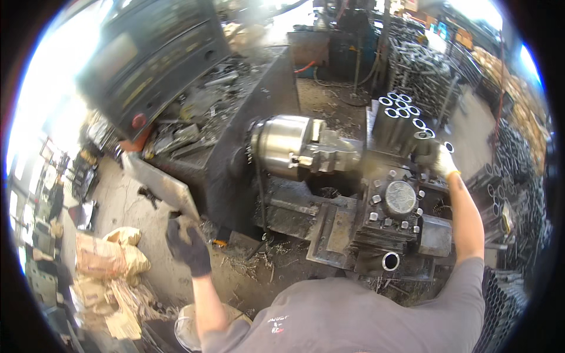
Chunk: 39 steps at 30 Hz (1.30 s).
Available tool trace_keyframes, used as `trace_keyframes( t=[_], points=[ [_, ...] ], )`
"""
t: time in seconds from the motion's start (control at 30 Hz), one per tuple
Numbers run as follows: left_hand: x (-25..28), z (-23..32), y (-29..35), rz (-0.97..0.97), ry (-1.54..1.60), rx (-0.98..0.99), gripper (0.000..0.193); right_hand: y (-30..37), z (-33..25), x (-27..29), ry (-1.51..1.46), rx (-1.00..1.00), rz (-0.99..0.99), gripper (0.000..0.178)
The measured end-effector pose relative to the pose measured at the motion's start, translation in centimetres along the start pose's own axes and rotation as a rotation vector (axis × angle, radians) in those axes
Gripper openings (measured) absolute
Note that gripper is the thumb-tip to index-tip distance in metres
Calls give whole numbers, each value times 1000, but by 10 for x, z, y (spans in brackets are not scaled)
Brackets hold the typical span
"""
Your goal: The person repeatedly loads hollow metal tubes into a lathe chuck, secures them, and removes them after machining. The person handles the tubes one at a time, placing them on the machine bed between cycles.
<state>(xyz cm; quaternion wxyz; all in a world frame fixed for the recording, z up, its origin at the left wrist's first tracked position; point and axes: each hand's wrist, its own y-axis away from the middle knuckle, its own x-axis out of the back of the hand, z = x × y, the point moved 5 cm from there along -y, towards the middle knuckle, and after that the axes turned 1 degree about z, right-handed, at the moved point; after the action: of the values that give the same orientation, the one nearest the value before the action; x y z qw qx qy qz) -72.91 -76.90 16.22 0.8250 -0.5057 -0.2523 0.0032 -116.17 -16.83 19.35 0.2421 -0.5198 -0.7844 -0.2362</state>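
Note:
My left hand (188, 244), in a dark glove, is at the lower end of a flat grey metal plate (162, 182). Its fingers look apart, and whether they touch the plate is unclear. Across the lathe, my right hand (435, 160) wears a glove with a white back and dark fingers. It is beside a stack of upright metal tubes (402, 112), and one tube end (448, 147) shows just past it. Blur hides what its fingers do. Between my hands is a shiny lathe chuck (285, 144), with a square tool post (401, 200) to its right.
A single tube (389, 261) protrudes below the tool post. A tray of metal scrap (200, 109) lies behind the dark guard panel (250, 129). Paper sacks (103, 256) rest on the floor at left. Piled metal parts (415, 65) and more tubes (497, 191) crowd the right.

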Motion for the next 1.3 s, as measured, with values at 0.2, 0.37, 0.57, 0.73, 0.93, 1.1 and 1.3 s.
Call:
trace_keyframes(
  t=[0.2, 0.37, 0.57, 0.73, 0.93, 1.1, 1.3],
  points=[
    [-70, 100, -215, -54, -175, -334, 51, 93, -47, 49, -64, 318, 663, 29],
    [-171, 58, -295, -629, -454, -73, 65, 205, -94, 33, -293, 322, 895, 19],
    [-100, 122, -220, -254, 45, -290, 58, 299, -160, -35, -396, 647, 624, 20],
    [6, 208, -6, -1101, 1007, -6, 67, 329, -177, -100, -21, 999, 40, 35],
    [84, 254, 193, -1443, 1000, 41, 75, 309, -112, -219, -491, 502, -412, 40],
    [111, 152, 286, -1360, 397, 123, 50, 322, -100, -272, -452, 624, -480, 26],
    [281, -123, 532, -1441, -365, 896, 54, 350, -102, -334, -460, 424, -660, 18]
  ],
)
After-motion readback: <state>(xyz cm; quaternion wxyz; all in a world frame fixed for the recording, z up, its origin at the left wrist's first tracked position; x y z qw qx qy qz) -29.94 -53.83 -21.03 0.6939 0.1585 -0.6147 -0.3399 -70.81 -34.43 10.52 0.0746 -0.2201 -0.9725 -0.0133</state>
